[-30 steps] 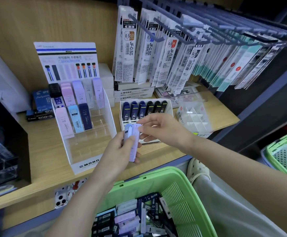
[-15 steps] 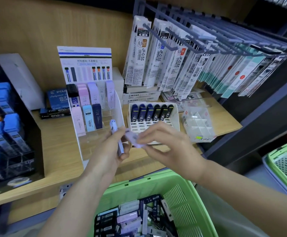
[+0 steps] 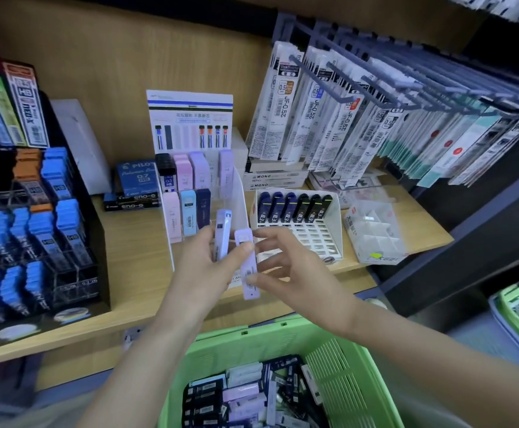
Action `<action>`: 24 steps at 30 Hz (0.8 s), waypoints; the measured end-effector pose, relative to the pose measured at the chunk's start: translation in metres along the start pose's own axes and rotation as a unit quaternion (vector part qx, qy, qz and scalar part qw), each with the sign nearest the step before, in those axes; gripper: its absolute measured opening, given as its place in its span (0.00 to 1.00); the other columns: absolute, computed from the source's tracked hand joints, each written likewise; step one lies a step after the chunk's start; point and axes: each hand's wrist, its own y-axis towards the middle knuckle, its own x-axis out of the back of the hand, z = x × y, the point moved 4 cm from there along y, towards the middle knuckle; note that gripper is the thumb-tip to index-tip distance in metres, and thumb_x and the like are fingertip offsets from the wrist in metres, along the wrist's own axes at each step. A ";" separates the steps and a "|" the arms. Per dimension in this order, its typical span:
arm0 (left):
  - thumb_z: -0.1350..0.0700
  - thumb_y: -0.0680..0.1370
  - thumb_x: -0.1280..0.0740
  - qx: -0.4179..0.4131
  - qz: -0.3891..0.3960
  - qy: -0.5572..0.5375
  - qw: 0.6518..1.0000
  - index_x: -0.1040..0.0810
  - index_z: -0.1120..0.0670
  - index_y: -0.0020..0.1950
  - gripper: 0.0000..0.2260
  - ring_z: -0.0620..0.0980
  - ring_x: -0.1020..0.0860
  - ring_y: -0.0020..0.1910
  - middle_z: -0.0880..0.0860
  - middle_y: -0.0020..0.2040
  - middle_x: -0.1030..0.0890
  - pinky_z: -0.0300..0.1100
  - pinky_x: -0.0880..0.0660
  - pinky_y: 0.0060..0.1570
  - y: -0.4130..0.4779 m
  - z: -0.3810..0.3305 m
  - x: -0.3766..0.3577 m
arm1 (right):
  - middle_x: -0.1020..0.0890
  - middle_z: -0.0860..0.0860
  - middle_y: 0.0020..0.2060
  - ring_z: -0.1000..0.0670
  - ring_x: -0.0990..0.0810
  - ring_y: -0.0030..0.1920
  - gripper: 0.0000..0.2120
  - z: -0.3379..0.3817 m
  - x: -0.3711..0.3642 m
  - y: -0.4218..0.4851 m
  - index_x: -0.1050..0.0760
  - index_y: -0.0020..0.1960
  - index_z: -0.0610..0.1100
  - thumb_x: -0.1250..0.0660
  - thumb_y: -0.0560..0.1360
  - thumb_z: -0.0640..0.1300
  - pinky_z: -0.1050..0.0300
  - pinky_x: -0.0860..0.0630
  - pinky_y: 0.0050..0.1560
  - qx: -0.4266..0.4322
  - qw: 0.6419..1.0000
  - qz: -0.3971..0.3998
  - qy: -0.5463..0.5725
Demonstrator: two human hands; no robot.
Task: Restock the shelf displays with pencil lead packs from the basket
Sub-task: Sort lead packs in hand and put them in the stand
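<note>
Wooden shelf (image 3: pixel 134 273), green basket (image 3: pixel 282 335) of lead packs (image 3: pixel 242 393)

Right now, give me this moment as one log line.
phase: packs held at MONO display | left hand: holds first lavender pack, thumb on second lavender pack | right hand: pinches its lower end

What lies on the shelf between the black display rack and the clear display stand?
Head view: a blue box, with flat black boxes before it.
</note>
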 end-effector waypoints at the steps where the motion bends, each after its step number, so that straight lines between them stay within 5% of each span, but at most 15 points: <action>1: 0.58 0.76 0.32 -0.001 0.001 0.008 1.000 0.24 0.53 0.48 0.02 0.37 0.30 0.22 0.39 0.22 0.28 0.28 0.36 0.24 -0.001 0.000 0.002 | 0.25 0.59 0.49 0.60 0.21 0.42 0.24 0.003 -0.003 0.002 0.36 0.58 0.61 0.30 0.73 0.40 0.66 0.24 0.45 -0.001 1.000 0.006 -0.004; 4: 0.57 0.76 0.32 0.004 -0.009 0.022 1.000 0.23 0.51 0.48 0.02 0.36 0.29 0.25 0.38 0.24 0.26 0.33 0.34 0.30 -0.003 0.000 0.010 | 0.26 0.58 0.45 0.58 0.21 0.38 0.26 0.011 -0.011 0.008 0.36 0.58 0.62 0.30 0.73 0.37 0.65 0.25 0.39 0.008 1.000 0.020 -0.018; 8: 0.53 0.77 0.33 0.027 -0.040 0.024 0.999 0.24 0.47 0.47 0.00 0.38 0.25 0.37 0.43 0.39 0.21 0.39 0.28 0.41 -0.005 0.001 0.024 | 0.27 0.58 0.42 0.54 0.19 0.37 0.27 0.020 -0.014 0.017 0.35 0.55 0.66 0.31 0.73 0.35 0.65 0.25 0.38 0.029 0.999 0.005 -0.034; 13: 0.50 0.80 0.39 0.069 -0.062 0.002 0.996 0.26 0.53 0.43 0.09 0.45 0.35 0.29 0.45 0.28 0.31 0.41 0.38 0.32 -0.006 0.005 0.041 | 0.21 0.53 0.38 0.46 0.18 0.39 0.14 0.023 0.009 0.047 0.32 0.49 0.59 0.35 0.76 0.39 0.47 0.23 0.39 0.030 0.995 -0.097 -0.015; 17: 0.50 0.80 0.39 0.101 -0.070 0.002 0.992 0.26 0.53 0.44 0.09 0.47 0.34 0.31 0.49 0.34 0.30 0.42 0.38 0.32 -0.007 0.007 0.049 | 0.19 0.49 0.43 0.48 0.18 0.43 0.09 0.028 0.025 0.079 0.34 0.46 0.54 0.36 0.77 0.41 0.50 0.20 0.44 0.051 0.983 -0.174 -0.031; 21: 0.51 0.80 0.39 0.110 -0.063 -0.021 0.992 0.25 0.52 0.49 0.06 0.47 0.34 0.32 0.49 0.40 0.27 0.42 0.38 0.32 -0.006 0.004 0.050 | 0.21 0.49 0.47 0.53 0.20 0.40 0.07 0.034 0.033 0.105 0.35 0.49 0.47 0.38 0.78 0.39 0.71 0.29 0.35 0.091 0.969 -0.220 -0.068; 24: 0.51 0.79 0.38 0.117 -0.065 -0.020 0.991 0.26 0.56 0.50 0.09 0.48 0.36 0.31 0.52 0.39 0.29 0.41 0.40 0.31 -0.005 0.004 0.053 | 0.21 0.48 0.48 0.50 0.21 0.40 0.07 0.034 0.031 0.116 0.35 0.53 0.46 0.39 0.79 0.39 0.64 0.27 0.36 0.113 0.967 -0.187 -0.130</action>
